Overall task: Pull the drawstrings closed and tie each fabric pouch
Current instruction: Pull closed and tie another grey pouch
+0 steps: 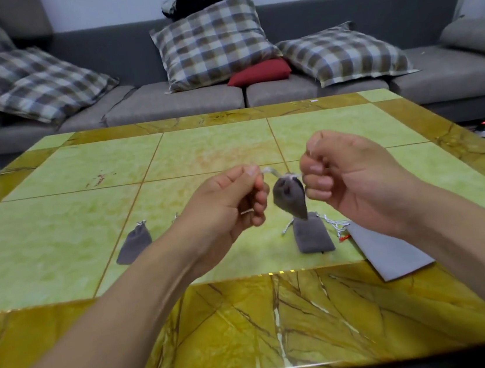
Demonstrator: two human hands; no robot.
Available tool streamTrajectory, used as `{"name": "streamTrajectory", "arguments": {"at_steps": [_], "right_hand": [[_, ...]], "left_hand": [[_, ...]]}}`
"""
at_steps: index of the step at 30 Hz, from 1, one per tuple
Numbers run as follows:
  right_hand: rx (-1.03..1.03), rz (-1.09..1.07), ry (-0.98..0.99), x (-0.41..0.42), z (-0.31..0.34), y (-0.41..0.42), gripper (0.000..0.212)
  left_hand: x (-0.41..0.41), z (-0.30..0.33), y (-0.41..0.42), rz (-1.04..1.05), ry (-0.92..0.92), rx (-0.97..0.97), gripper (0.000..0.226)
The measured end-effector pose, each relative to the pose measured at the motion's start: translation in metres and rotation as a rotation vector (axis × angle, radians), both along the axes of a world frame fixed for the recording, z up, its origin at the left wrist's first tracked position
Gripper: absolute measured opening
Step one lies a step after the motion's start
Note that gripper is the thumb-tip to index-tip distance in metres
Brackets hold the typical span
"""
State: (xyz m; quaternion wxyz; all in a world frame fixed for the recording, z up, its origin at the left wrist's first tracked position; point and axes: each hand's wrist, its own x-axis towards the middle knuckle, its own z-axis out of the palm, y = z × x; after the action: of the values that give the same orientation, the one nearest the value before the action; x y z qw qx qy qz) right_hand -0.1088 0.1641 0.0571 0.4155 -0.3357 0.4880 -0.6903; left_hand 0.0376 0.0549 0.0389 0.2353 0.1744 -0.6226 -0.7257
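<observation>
Both forearms reach over the surface (61, 261), left hand (225, 204) and right hand (347, 180) pinching opposite drawstrings (270, 171), grey pouch (290, 197) hanging cinched between them, equally near.

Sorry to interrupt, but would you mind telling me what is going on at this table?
A person is closing small grey fabric pouches. The left hand and right hand each pinch a white drawstring of one small grey pouch, which hangs cinched in the air between them. Another grey pouch lies below on the green and yellow marble table with loose strings, and a cinched pouch lies further left.
</observation>
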Motion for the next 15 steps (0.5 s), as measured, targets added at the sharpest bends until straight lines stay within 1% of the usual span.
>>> {"name": "streamTrajectory", "arguments": {"at_steps": [3,6,7,8,9,10,11,15], "right_hand": [[-0.004,0.13,0.03,0.003,-0.007,-0.003,0.016],[0.024,0.162,0.078,0.006,-0.011,-0.008,0.008],[0.042,0.166,0.097,0.007,-0.013,-0.008,0.005],[0.062,0.172,0.12,0.008,-0.014,-0.008,0.001],[0.08,0.173,0.158,0.008,-0.015,-0.007,0.006],[0.098,0.171,0.205,0.007,-0.016,-0.006,0.011],[0.108,0.155,0.266,0.006,-0.016,-0.006,0.015],[0.169,-0.001,0.662,-0.003,-0.016,-0.004,0.018]], "left_hand": [[0.003,-0.005,-0.001,-0.001,-0.186,-0.166,0.035],[0.001,-0.004,0.002,0.024,-0.271,-0.176,0.04],[0.001,-0.004,0.003,0.035,-0.299,-0.223,0.044],[0.001,-0.005,0.002,0.054,-0.327,-0.326,0.046],[0.002,-0.007,0.001,0.07,-0.335,-0.442,0.047],[0.003,-0.008,0.0,0.081,-0.322,-0.538,0.046],[0.004,-0.01,-0.001,0.093,-0.304,-0.596,0.044],[0.006,-0.009,-0.003,0.144,-0.283,-0.674,0.042]]}}
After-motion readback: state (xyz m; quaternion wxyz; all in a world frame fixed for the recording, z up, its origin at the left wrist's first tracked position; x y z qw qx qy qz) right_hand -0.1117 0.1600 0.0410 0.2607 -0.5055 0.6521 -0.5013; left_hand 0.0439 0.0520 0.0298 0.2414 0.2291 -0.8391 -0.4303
